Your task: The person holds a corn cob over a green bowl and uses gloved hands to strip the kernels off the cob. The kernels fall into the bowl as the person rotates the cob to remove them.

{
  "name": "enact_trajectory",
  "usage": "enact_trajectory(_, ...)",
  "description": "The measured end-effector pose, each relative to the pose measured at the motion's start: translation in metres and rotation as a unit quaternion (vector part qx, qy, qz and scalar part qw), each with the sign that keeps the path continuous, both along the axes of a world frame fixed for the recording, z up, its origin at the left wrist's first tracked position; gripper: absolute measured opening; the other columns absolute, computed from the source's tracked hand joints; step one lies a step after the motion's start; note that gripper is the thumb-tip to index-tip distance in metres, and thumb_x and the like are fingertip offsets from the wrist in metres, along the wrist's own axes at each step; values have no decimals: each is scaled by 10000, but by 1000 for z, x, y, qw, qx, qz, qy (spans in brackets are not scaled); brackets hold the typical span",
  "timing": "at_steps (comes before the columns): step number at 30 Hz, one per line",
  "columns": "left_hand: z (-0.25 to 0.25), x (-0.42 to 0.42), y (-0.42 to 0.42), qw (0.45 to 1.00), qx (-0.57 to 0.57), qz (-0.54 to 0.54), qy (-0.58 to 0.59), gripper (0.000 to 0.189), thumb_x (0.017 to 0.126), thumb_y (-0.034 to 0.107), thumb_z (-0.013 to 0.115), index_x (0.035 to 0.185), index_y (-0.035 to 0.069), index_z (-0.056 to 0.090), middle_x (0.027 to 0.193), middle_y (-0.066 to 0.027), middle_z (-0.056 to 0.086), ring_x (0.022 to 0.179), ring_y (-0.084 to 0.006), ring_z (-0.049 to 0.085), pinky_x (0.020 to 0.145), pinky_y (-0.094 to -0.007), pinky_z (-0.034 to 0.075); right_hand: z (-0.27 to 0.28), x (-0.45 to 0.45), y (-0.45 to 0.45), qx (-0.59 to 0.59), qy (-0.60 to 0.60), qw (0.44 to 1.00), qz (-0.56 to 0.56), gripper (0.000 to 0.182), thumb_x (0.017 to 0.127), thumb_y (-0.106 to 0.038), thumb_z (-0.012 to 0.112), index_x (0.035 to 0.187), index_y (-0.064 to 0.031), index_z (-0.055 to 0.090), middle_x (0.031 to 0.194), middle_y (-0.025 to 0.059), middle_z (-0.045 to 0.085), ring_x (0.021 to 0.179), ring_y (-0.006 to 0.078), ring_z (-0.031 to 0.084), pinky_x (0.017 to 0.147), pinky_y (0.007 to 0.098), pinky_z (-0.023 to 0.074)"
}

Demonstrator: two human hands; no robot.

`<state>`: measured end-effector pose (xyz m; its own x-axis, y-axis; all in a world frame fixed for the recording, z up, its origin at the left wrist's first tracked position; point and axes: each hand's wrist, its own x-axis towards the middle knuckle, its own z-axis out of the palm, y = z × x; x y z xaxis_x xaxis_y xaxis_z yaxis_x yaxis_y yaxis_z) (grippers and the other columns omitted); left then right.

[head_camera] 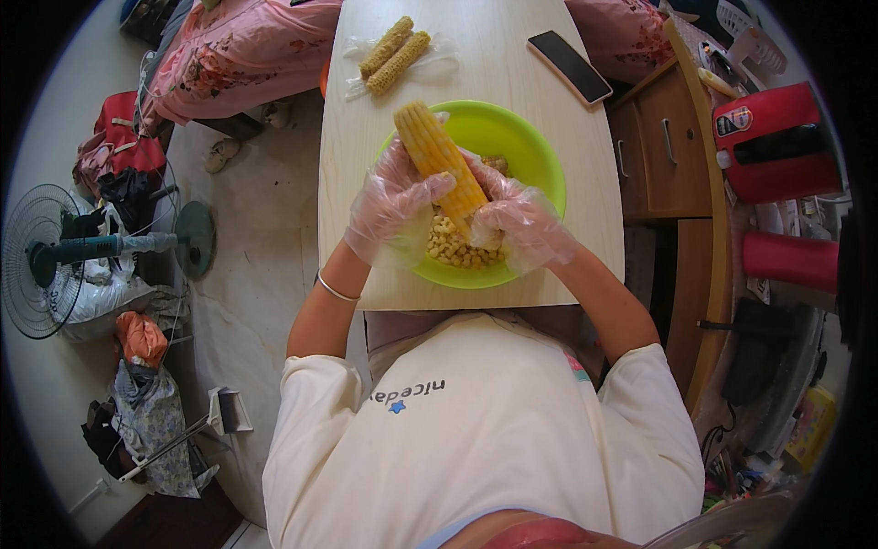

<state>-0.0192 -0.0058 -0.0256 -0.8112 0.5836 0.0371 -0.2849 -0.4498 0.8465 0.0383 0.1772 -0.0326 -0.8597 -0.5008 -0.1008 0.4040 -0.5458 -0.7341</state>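
An ear of corn (439, 159) with yellow kernels is held tilted over a lime-green plastic bowl (545, 161). My left hand (398, 195), in a clear plastic glove, is wrapped around its middle, the thumb across the kernels. My right hand (525, 219), gloved alike, grips the lower end nearest me. Loose corn kernels (459, 248) lie in the near part of the bowl. Behind my right hand, a piece of another cob (495, 163) shows partly in the bowl. Two stripped corn cobs (398, 56) rest on a clear plastic bag (444, 58) beyond the bowl.
The bowl stands on a light wood table (480, 41). A smartphone (571, 67) lies at its far right. To the right are a wooden cabinet (651, 137) and a red appliance (775, 144). A standing fan (51, 261) and a dustpan (230, 412) are at the left.
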Motion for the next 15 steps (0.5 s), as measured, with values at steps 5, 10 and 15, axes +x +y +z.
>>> enact_trajectory(5,3,0,0,1000,2,0,-15,690,817,37,694,1393,14,314,1166,-106,565,1110,-204,551,1006,-362,421,-4,1,1,-10,43,999,3,876,777,-190,691,1483,-37,195,1461,45,320,1316,146,348,1093,298,291)
enact_trajectory(10,2,-1,0,1000,14,1,-20,672,820,42,691,1382,11,325,1153,-105,572,1106,-203,552,1004,-363,423,4,0,-1,-1,4,1000,1,952,744,-240,713,1493,-52,156,1446,66,321,1300,157,361,1088,291,302)
enact_trajectory(15,3,1,1,1000,-4,14,-8,675,812,48,698,1379,18,331,1143,-104,574,1102,-206,552,1015,-374,411,2,0,1,1,32,999,2,1004,744,-338,755,1494,-53,152,1439,74,326,1285,155,371,1077,282,316)
